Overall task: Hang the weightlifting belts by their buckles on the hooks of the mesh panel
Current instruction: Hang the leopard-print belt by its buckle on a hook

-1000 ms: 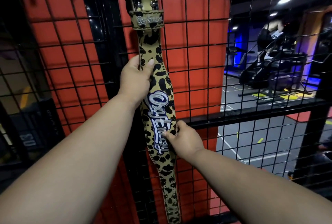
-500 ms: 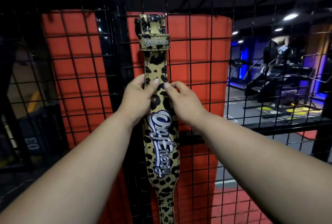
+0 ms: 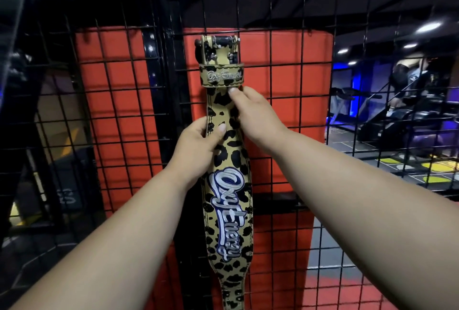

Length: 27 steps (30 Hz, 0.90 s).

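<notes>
We see the leopard-print belt [image 3: 227, 185] hanging upright against the black mesh panel [image 3: 285, 81], its buckle [image 3: 218, 47] at the top. Our left hand [image 3: 198, 143] grips the belt's left edge, and our right hand [image 3: 253, 113] pinches it higher, just below the keeper loop [image 3: 221, 75].

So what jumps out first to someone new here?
The leopard-print belt hanging down the black mesh panel, its buckle at the top. Both hands hold it: the left hand grips the left edge, and the right hand is higher, just under the loop. A red pad glows behind.
</notes>
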Tool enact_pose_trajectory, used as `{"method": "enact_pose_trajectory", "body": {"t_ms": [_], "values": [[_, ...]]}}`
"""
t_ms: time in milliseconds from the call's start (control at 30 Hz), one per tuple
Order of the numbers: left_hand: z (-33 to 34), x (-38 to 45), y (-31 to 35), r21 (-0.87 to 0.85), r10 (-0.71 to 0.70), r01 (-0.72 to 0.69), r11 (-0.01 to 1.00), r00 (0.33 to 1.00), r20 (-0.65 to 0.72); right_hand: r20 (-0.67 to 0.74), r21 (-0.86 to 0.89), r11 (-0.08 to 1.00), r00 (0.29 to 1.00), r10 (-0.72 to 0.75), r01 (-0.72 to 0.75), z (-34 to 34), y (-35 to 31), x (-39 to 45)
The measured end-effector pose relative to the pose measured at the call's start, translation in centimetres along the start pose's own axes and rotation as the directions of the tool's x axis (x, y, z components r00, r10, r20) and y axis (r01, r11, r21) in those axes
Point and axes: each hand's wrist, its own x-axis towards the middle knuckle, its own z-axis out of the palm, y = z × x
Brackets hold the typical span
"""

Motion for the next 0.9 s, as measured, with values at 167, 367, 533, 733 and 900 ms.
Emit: {"method": "enact_pose_trajectory", "body": {"t_ms": [167, 367, 533, 733, 900], "values": [[-0.1, -0.1, 0.4, 0.048, -0.014, 0.013, 0.999, 1.000, 0.011, 0.058, 0.339, 0.938, 0.996, 0.061, -0.077, -0.8, -1.3, 0.7], [-0.1, -0.5, 0.8, 0.056, -0.050, 0.047, 0.997, 0.998, 0.050, 0.106, 0.359, 0.926, 0.991, 0.080, -0.113, -2.4, -3.7, 4.0], [0.0, -0.6, 1.3, 0.093, -0.045, 0.040, 0.995, 0.997, 0.055, 0.113, 0.402, 0.896, 0.981, 0.155, -0.188, -2.8, -4.6, 5.9], [0.7, -0.8, 1.3, 0.173, 0.036, -0.052, 0.983, 0.995, 0.095, 0.114, 0.431, 0.877, 0.977, 0.179, -0.211, -3.3, -5.4, 5.7], [0.6, -0.4, 0.8, 0.173, 0.017, -0.035, 0.984, 0.995, 0.099, 0.194, 0.508, 0.833, 0.971, 0.141, -0.222, -4.0, -5.8, 5.5]]}}
